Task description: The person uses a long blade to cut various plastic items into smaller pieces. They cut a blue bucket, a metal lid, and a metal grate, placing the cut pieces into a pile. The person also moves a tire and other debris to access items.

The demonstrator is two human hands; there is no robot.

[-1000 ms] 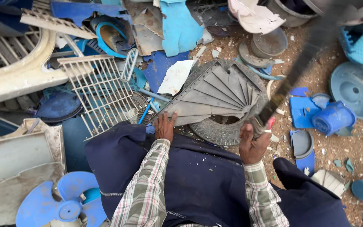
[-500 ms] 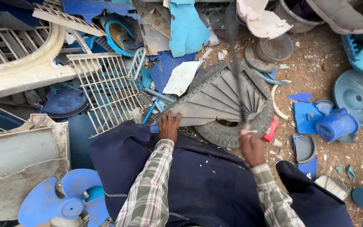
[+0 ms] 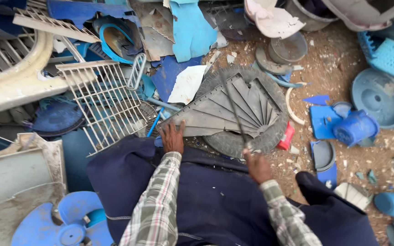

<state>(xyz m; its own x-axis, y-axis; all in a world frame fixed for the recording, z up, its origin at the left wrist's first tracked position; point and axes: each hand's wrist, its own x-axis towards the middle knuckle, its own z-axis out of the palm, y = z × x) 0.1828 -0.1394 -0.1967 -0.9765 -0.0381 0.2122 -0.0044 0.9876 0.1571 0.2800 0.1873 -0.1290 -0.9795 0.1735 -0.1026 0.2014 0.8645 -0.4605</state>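
L hand (image 3: 173, 138) grip flat on grey fan piece (image 3: 224, 111); R hand (image 3: 256, 165) grip clamped on thin rod (image 3: 235, 114) across it.

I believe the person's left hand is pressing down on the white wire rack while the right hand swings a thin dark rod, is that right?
Not quite. In the head view the left hand presses on the grey slatted fan-shaped panel, not the white wire rack, which lies apart to its left. The right hand does hold a thin dark rod.

Bare dirt (image 3: 343, 64) right of the grey fan piece (image 3: 224, 114) lies open; white grille (image 3: 101, 100) and blue scraps crowd the left.
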